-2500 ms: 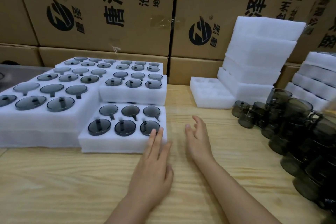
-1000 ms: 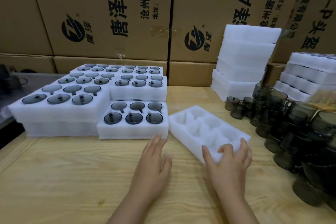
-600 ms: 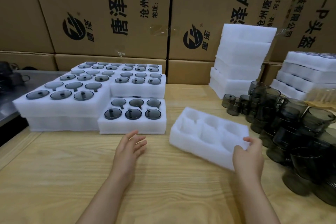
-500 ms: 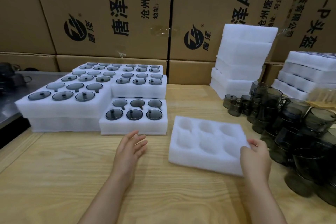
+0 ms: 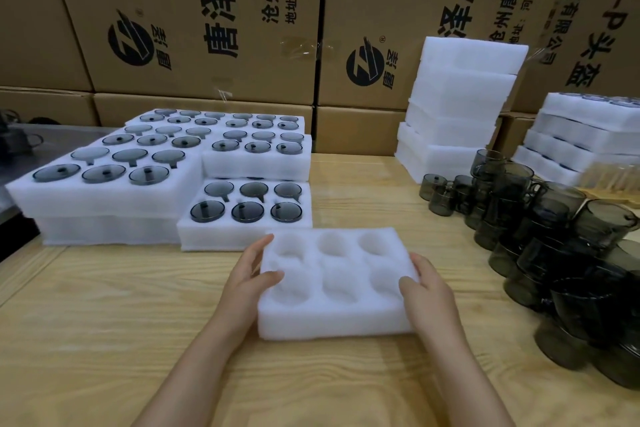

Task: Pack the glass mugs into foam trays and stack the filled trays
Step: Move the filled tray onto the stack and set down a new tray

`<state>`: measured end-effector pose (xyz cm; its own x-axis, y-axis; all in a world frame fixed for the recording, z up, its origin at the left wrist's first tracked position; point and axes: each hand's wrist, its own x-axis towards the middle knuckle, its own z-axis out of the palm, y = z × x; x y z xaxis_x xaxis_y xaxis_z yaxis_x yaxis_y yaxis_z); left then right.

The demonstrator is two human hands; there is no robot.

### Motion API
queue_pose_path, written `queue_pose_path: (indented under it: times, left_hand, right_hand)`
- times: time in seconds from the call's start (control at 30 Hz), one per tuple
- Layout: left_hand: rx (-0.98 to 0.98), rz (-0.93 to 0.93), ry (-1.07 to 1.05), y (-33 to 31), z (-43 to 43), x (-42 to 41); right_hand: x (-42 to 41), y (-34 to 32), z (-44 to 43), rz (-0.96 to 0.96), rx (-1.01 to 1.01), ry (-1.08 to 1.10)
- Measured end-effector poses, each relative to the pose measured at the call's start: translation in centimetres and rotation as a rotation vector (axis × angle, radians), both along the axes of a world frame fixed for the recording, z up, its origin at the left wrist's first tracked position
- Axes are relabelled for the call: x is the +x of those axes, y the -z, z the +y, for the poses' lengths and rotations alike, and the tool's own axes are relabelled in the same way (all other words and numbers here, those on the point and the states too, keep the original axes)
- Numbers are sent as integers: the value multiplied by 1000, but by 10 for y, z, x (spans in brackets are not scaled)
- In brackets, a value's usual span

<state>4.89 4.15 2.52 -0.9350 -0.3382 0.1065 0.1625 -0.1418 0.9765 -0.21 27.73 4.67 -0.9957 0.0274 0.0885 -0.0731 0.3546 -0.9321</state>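
An empty white foam tray [image 5: 334, 282] with several round pockets lies on the wooden table [image 5: 104, 322] in front of me. My left hand [image 5: 247, 279] holds its left edge, thumb on top. My right hand [image 5: 427, 289] grips its right edge, thumb over the rim. Smoky grey glass mugs [image 5: 540, 232] stand stacked in a cluster at the right. A filled foam tray [image 5: 247, 215] with mugs lies just behind the empty one, touching it.
More filled trays [image 5: 114, 177] are stacked at the left and back. A pile of empty foam trays [image 5: 457, 104] stands at the back right, another stack [image 5: 585, 135] further right. Cardboard boxes [image 5: 214, 21] wall off the rear.
My right hand has drawn the empty tray from the back right to the table in front of me and squared it up. My left hand has moved onto its left edge.
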Motion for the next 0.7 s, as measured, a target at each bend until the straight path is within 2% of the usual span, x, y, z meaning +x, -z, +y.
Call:
queue_pose_path:
  times: [0.2,0.37,0.5,0.57,0.7]
  left_hand:
    - [57,-24,-34,-3,-8,-6]
    - [47,-10,-52,-1,-9,-7]
    - [8,21,-53,3,-8,-9]
    - [-3,31,-58,5,-8,-10]
    - [7,37,-55,7,-10,-10]
  right_hand:
    - [-4,4,-4,6,-136,-36]
    - [-20,2,-2,-35,-312,155]
    - [-63,-22,2,104,-142,291]
    - [-94,-40,5,184,46,337]
    - [-150,-78,9,211,380,388]
